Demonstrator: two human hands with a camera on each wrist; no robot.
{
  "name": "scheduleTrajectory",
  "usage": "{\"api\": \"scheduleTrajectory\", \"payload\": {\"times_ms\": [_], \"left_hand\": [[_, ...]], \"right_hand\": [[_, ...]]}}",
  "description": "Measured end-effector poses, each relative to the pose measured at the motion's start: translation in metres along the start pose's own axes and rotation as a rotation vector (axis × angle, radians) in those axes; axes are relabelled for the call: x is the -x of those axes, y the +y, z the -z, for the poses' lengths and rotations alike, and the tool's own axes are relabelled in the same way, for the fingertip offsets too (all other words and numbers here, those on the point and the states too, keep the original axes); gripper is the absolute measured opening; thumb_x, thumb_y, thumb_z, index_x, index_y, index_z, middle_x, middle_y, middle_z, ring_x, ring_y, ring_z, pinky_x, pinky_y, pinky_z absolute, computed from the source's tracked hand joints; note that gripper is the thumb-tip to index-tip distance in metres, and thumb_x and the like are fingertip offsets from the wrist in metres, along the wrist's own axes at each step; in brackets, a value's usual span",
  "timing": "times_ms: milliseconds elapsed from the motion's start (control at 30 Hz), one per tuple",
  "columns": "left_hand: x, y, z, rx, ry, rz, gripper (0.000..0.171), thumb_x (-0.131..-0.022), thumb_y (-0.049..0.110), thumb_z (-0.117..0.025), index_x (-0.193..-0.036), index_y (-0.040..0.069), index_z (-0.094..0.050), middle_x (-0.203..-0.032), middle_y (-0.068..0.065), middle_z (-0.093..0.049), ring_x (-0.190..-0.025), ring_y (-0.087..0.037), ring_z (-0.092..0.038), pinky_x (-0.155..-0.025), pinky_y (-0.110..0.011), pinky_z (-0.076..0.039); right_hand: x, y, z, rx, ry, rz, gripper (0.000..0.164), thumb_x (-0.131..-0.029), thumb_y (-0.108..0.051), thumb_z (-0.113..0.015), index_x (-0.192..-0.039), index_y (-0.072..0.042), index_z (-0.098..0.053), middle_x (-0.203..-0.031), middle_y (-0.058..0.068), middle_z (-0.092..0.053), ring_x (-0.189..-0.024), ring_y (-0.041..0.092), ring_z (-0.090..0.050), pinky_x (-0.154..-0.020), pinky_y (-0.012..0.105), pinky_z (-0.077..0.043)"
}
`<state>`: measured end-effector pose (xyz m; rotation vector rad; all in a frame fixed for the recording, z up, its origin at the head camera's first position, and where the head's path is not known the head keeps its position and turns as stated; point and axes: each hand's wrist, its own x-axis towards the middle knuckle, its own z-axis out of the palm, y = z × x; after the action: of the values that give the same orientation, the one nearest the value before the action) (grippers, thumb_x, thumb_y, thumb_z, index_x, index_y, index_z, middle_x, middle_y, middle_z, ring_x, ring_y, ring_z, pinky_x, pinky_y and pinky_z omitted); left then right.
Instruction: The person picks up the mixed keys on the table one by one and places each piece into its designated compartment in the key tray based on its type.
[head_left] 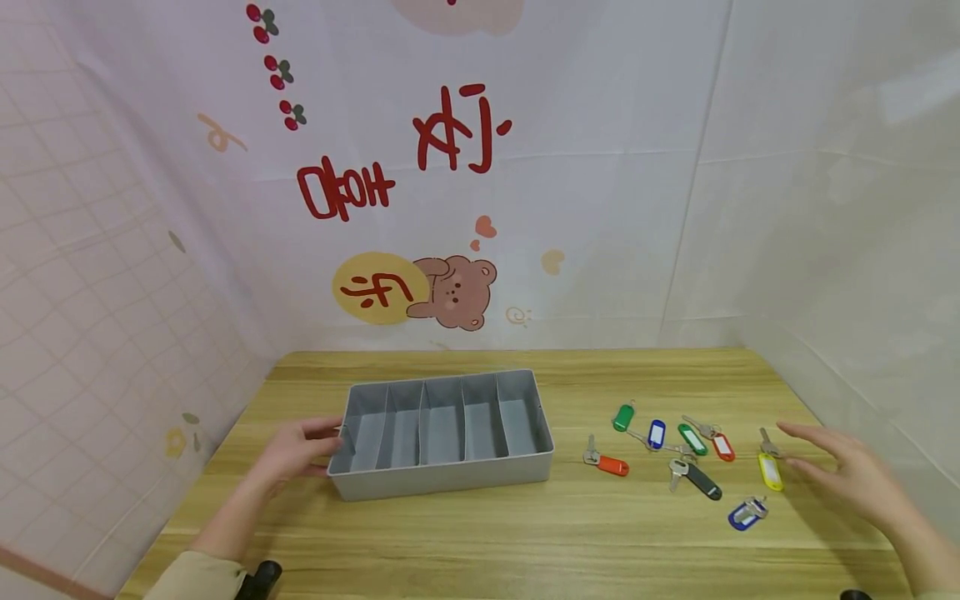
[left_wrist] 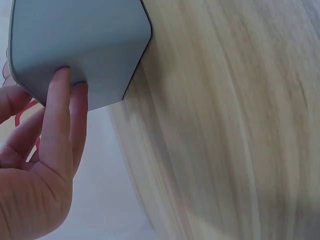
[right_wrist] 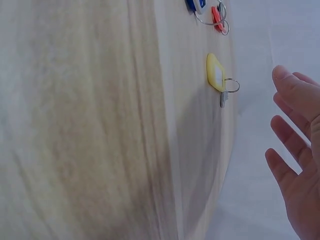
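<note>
One yellow tag, one dark tag, one red tag, one orange-red tag, two green tags, the left one and the right one, and two blue tags, the left one and the nearer one, make eight; all lie on the right half of the wooden table. At least five keys show clearly, one each by the yellow, dark, red and orange-red tags and one across the nearer blue tag; some others overlap, so their full count cannot be told.

One grey tray stands to the left of the tags, with four dividers setting off five compartments in a row. Two hands reach over the table. The left hand grasps the tray by its left end wall, two fingertips pressed to the outer face and others at the rim. The right hand grasps nothing; its fingers are spread and loose just beside the yellow tag and its one key, apart from both in the right wrist view.

Three pairs of cherries and one brown bear are printed on the one pale cloth behind.
</note>
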<state>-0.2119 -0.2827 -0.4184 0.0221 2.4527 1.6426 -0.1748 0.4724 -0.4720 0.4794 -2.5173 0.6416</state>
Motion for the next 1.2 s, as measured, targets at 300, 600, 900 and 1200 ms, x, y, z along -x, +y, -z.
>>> {"api": "scheduleTrajectory", "payload": {"times_ms": [300, 600, 900, 1200], "left_hand": [[-0.001, 0.003, -0.011, -0.004, -0.014, -0.014, 0.053, -0.094, 0.003, -0.062, -0.139, -0.017, -0.042, -0.126, -0.035, -0.054, -0.106, -0.039, -0.062, -0.073, -0.045, -0.060], [-0.001, 0.007, -0.019, 0.012, -0.031, -0.027, 0.051, -0.094, 0.001, -0.062, -0.138, -0.018, -0.044, -0.126, -0.036, -0.053, -0.105, -0.039, -0.062, -0.073, -0.047, -0.060], [-0.001, 0.009, -0.025, 0.020, -0.051, -0.054, 0.050, -0.094, -0.001, -0.061, -0.137, -0.018, -0.044, -0.125, -0.036, -0.053, -0.102, -0.037, -0.064, -0.073, -0.048, -0.059], [-0.002, 0.010, -0.032, 0.022, -0.061, -0.053, 0.050, -0.094, -0.001, -0.062, -0.138, -0.017, -0.044, -0.125, -0.036, -0.053, -0.101, -0.036, -0.064, -0.072, -0.046, -0.060]], "right_hand": [[0.001, 0.002, 0.000, -0.026, -0.022, -0.033, 0.052, -0.079, -0.002, -0.081, -0.129, -0.011, -0.067, -0.127, -0.039, -0.041, -0.115, -0.022, -0.024, -0.095, 0.001, -0.011], [0.001, 0.007, -0.002, -0.045, -0.067, -0.055, 0.048, -0.081, -0.005, -0.080, -0.127, -0.007, -0.066, -0.125, -0.039, -0.041, -0.114, -0.025, -0.025, -0.092, -0.003, -0.014], [0.000, 0.008, 0.001, -0.059, -0.111, -0.094, 0.047, -0.085, -0.008, -0.078, -0.130, -0.007, -0.064, -0.124, -0.037, -0.041, -0.112, -0.027, -0.024, -0.089, -0.004, -0.014], [0.001, 0.014, -0.004, -0.050, -0.117, -0.095, 0.048, -0.082, -0.008, -0.081, -0.128, -0.007, -0.066, -0.123, -0.028, -0.049, -0.111, -0.026, -0.026, -0.089, -0.004, -0.015]]}}
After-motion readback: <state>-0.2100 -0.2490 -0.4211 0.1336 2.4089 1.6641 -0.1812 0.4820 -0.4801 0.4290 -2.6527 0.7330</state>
